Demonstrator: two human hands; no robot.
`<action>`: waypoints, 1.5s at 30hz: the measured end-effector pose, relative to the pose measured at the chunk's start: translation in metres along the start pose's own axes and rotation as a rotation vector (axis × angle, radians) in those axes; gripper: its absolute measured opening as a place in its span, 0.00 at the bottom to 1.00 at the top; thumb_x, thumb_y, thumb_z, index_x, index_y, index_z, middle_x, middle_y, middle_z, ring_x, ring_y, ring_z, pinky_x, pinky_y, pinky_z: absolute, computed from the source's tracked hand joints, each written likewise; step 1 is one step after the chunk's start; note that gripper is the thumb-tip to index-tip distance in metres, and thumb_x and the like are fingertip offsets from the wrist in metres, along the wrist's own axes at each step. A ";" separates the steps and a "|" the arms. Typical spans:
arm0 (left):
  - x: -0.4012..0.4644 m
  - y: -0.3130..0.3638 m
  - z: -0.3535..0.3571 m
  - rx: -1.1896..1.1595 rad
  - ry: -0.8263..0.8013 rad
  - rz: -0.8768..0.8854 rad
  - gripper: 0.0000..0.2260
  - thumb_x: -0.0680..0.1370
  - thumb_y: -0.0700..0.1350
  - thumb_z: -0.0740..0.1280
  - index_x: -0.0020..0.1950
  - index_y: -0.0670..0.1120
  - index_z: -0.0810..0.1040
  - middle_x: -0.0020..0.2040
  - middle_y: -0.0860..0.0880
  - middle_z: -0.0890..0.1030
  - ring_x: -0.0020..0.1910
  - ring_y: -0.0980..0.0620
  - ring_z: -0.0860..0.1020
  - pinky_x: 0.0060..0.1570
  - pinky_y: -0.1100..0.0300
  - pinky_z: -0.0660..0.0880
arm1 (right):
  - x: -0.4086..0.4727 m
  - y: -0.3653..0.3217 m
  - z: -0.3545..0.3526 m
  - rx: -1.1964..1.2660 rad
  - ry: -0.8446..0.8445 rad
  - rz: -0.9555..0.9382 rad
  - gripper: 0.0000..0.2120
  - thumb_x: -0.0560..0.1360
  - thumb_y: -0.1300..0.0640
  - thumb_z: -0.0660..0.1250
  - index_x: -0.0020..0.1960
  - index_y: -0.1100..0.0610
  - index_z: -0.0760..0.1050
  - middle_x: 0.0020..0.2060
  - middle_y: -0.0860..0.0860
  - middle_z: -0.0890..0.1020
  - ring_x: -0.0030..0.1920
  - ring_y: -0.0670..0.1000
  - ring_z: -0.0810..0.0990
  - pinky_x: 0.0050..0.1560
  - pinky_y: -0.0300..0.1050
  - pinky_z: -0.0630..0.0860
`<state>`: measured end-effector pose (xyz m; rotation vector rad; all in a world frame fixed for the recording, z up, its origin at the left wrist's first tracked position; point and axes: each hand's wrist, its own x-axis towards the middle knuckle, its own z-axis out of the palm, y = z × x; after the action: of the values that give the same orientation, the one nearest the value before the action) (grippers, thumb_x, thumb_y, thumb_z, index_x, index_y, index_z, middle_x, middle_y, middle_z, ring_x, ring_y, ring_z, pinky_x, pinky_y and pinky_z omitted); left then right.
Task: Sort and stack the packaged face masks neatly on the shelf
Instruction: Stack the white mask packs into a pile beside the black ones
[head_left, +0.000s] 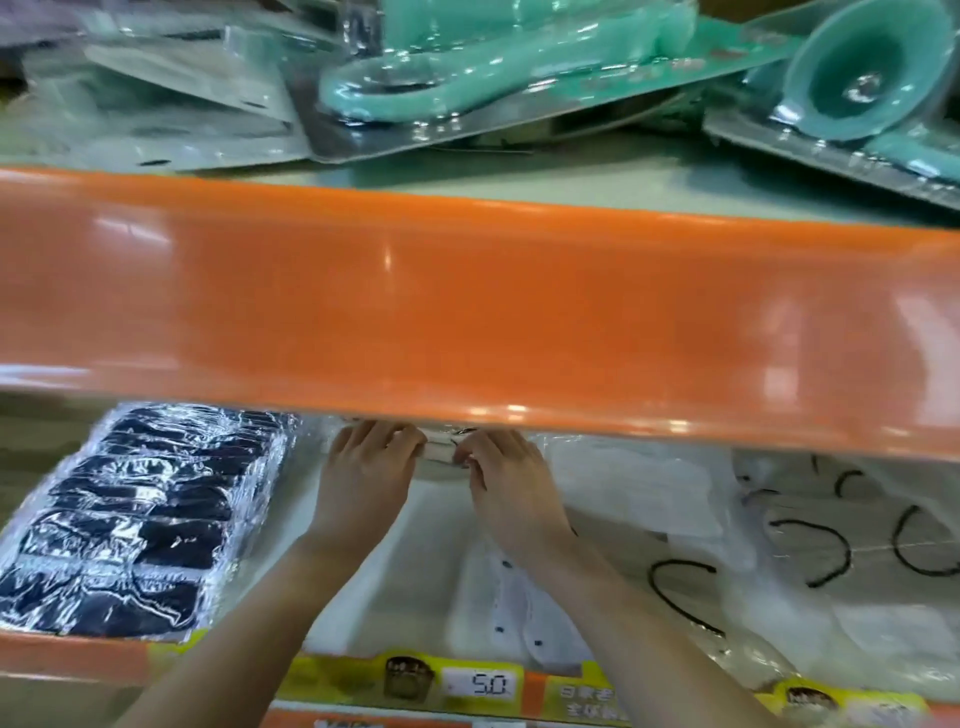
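Both hands reach deep into the lower shelf (363, 571), under the broad orange edge (467, 312) of the shelf above. The left hand (366, 480) and the right hand (506, 486) lie side by side with a narrow gap between them, knuckles up. Their fingers (400, 441) curl onto a small pale packet (441, 449) at the back of the shelf, the left from one end and the right from the other; the fingertips are partly hidden by the orange edge, so how firmly they hold it cannot be told for sure.

To the left of the left forearm, a stack of black face masks (140, 519) in shiny clear wrappers lies flat on the lower shelf, running from the front edge toward the back. To the right of the right forearm lies a loose heap of white face masks (727, 545) in clear bags, with black ear loops showing through. A white mask (519, 613) with dark dots lies under the right forearm.

Along the front of the lower shelf runs a yellow price strip (415, 680) with a white tag (483, 686) reading 5.0.

On the upper shelf lie teal plastic items in blister packs (493, 73), tilted and overlapping.
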<state>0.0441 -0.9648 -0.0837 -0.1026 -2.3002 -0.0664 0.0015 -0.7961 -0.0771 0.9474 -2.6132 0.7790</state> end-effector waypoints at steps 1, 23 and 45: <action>-0.002 -0.009 0.002 -0.008 -0.004 -0.003 0.04 0.66 0.36 0.70 0.39 0.44 0.81 0.36 0.48 0.80 0.38 0.46 0.77 0.41 0.57 0.68 | 0.005 -0.005 0.007 -0.015 -0.043 0.002 0.12 0.68 0.68 0.63 0.48 0.57 0.78 0.45 0.54 0.82 0.49 0.60 0.79 0.51 0.55 0.76; -0.037 -0.034 0.016 -0.020 -0.543 -0.091 0.15 0.68 0.48 0.57 0.42 0.48 0.83 0.45 0.51 0.84 0.43 0.49 0.83 0.40 0.56 0.78 | 0.001 -0.037 0.066 -0.252 -0.053 0.258 0.08 0.69 0.61 0.70 0.47 0.54 0.79 0.46 0.50 0.80 0.47 0.57 0.79 0.42 0.51 0.73; -0.033 -0.003 0.011 -0.117 -0.527 -0.213 0.15 0.67 0.49 0.55 0.37 0.49 0.82 0.37 0.52 0.82 0.37 0.50 0.82 0.33 0.60 0.75 | -0.019 -0.028 0.045 -0.129 -0.142 0.253 0.17 0.76 0.53 0.62 0.64 0.54 0.74 0.61 0.50 0.75 0.62 0.56 0.73 0.62 0.51 0.67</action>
<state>0.0577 -0.9687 -0.1160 0.0768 -2.8264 -0.3166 0.0317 -0.8295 -0.1104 0.6675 -2.9057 0.6090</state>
